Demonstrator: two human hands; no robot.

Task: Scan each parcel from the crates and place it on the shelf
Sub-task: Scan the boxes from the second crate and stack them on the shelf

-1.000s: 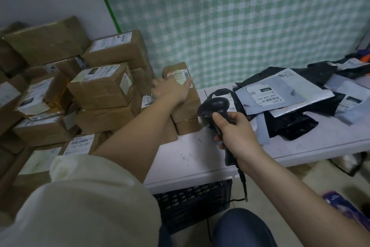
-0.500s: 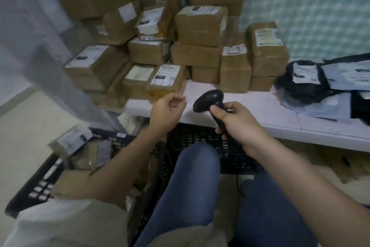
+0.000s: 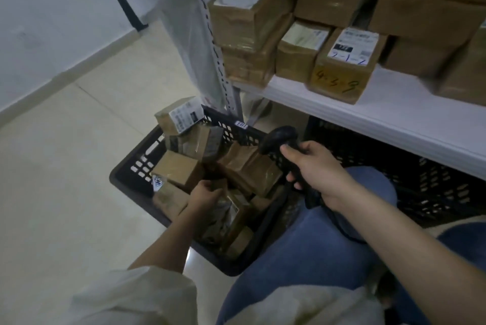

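A black plastic crate (image 3: 132, 160) on the floor at my left holds several brown cardboard parcels. My left hand (image 3: 203, 194) is down inside the crate, fingers curled on a taped brown parcel (image 3: 228, 212) near the front. My right hand (image 3: 315, 169) grips a black handheld scanner (image 3: 278, 137) above the crate's right rim, its head pointing left over the parcels. The white shelf (image 3: 394, 114) at the upper right carries stacked labelled boxes (image 3: 339, 66).
A second black crate (image 3: 434, 187) sits under the shelf at the right. A perforated metal upright (image 3: 215, 43) stands at the shelf's left corner. My jeans-clad knees (image 3: 315, 240) are between the crates. Pale tiled floor (image 3: 65, 180) spreads to the left.
My view has swung down and left from the shelf to the floor crate. My left hand left the box on the shelf and dropped into the crate onto a parcel. The scanner stays in my right hand.
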